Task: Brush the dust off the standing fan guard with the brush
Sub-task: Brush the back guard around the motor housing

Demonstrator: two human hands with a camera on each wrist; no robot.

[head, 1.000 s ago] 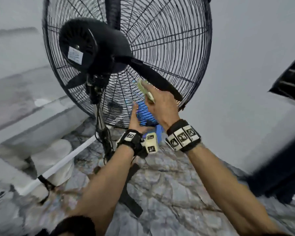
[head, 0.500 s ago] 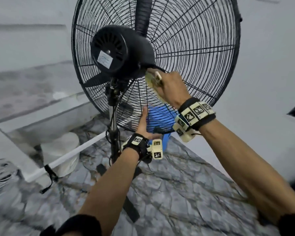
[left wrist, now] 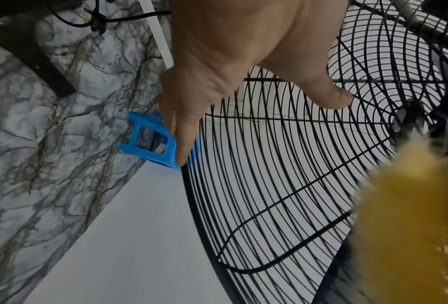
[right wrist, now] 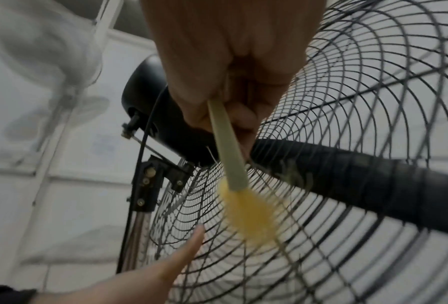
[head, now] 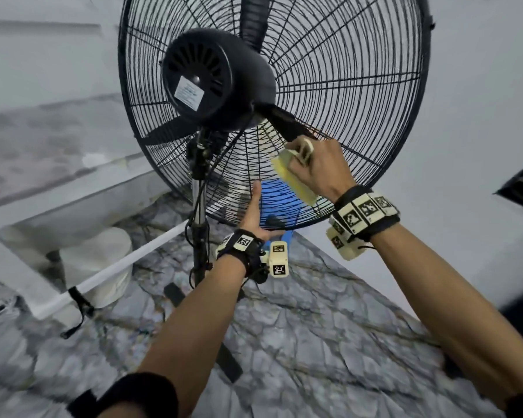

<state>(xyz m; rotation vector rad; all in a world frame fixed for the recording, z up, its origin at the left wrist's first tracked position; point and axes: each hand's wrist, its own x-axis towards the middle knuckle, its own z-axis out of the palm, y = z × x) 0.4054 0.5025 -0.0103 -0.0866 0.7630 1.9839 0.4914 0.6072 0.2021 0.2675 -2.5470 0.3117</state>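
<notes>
1. A large black standing fan (head: pixel 272 110) fills the upper part of the head view, seen from behind. Its round wire guard (head: pixel 360 86) surrounds dark blades, and the black motor housing (head: pixel 212 79) sits at the centre.
2. The right hand (head: pixel 320 167) is curled tightly round the pale handle of a brush (head: pixel 293 176) with yellow bristles. The bristles lie against the lower part of the guard, just below the hub and beside a blade.
3. In the right wrist view the brush head (right wrist: pixel 246 214) is blurred, so how firmly the bristles press the wires is hard to judge.
4. The left hand (head: pixel 254 218) grips the bottom rim of the guard. The thumb (left wrist: pixel 329 96) lies on the wires and the fingers (left wrist: pixel 181 131) wrap the rim's outer edge.
5. A blue plastic stool (left wrist: pixel 150 142) stands on the marbled grey floor (head: pixel 299 342) behind the guard's lower edge, near the wall.
6. A white fan (right wrist: pixel 43 61) stands blurred at the left of the right wrist view.
</notes>
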